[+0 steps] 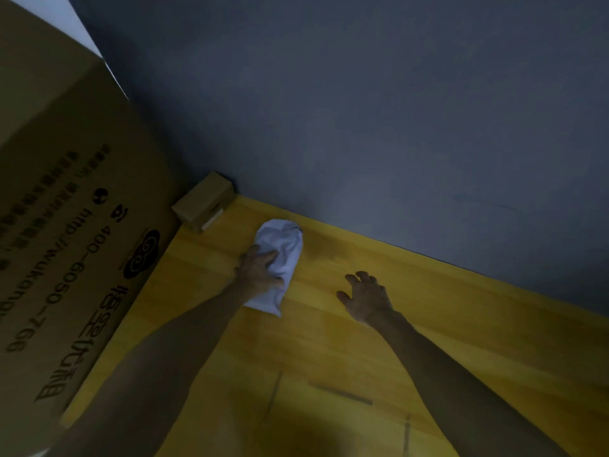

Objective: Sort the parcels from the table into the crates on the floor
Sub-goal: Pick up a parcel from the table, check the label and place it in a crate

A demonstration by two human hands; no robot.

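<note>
A crumpled white soft parcel (285, 245) lies on the yellow wooden table (428, 324) near its far edge. My left hand (258, 270) grips the parcel's left side, fingers curled into the wrapping. My right hand (365, 296) hovers just to the right of the parcel with fingers spread and slightly bent, holding nothing. A small brown cardboard parcel (202, 201) sits in the table's far left corner, apart from both hands.
A big cardboard box (66, 209) with black print stands along the table's left side. A dark grey wall (362, 110) runs right behind the table's far edge. No crates are in view.
</note>
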